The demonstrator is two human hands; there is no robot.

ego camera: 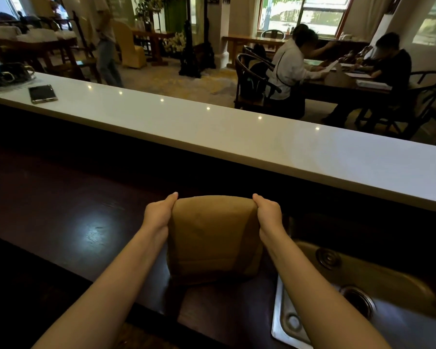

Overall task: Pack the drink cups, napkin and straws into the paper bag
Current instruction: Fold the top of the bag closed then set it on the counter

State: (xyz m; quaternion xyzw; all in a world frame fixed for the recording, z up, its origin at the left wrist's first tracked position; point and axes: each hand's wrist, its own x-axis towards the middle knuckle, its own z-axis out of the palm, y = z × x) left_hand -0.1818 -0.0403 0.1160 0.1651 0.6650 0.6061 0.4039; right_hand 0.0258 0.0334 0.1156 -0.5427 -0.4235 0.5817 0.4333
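A brown paper bag (213,238) stands on the dark wooden counter (86,212) in front of me, its top folded over and closed. My left hand (159,214) grips the bag's upper left corner. At the upper right corner my right hand (268,212) pinches the fold. No cups, napkin or straws show; whatever is inside the bag is hidden.
A steel sink (363,298) lies just right of the bag. Behind runs a raised white bar top (237,137) with a phone (42,93) and a dark bag (5,74) at its far left. Beyond, people sit at a table (342,86).
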